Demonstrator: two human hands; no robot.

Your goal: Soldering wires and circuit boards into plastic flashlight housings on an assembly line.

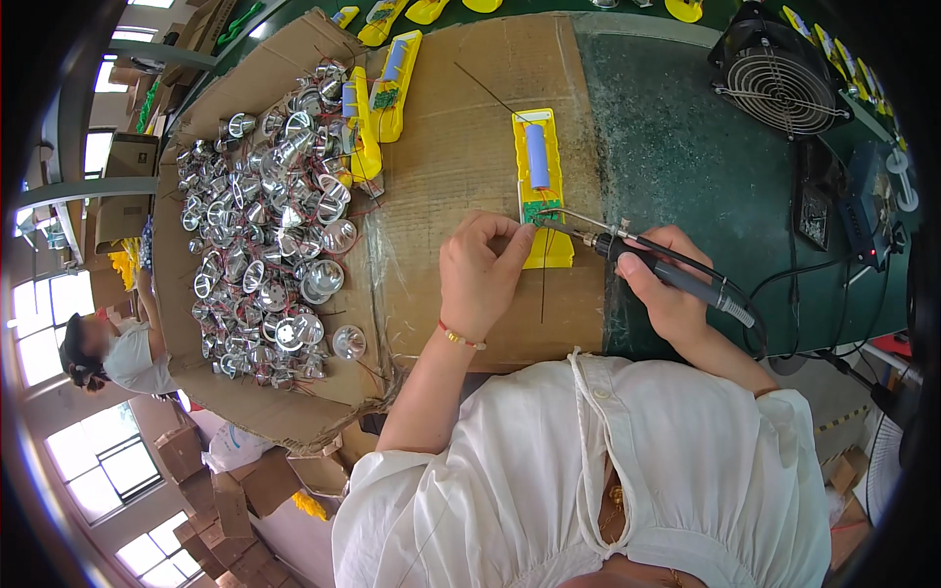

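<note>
At the left, a cardboard box (265,416) with brown, creased walls held a heap of shiny, cone-shaped silver cups (323,277) trailing thin red wires. Two yellow shells (394,93) with smooth blue cylinders rested by its upper right corner.

Next came the left hand (480,265), thumb and forefinger drawn close together at the left edge of a green circuit board (540,212); whether they gripped a wire, I could not tell. That board sat in a long yellow casing (556,181), below a blue battery (537,157). The casing lay on a flat cardboard sheet (451,157), between the two hands.

The right hand (667,289) was closed around a soldering iron (686,284), its narrow tip at the board. Farther right, on the speckled green worktop (667,176), stood a fan (774,88) with a round wire grille.
</note>
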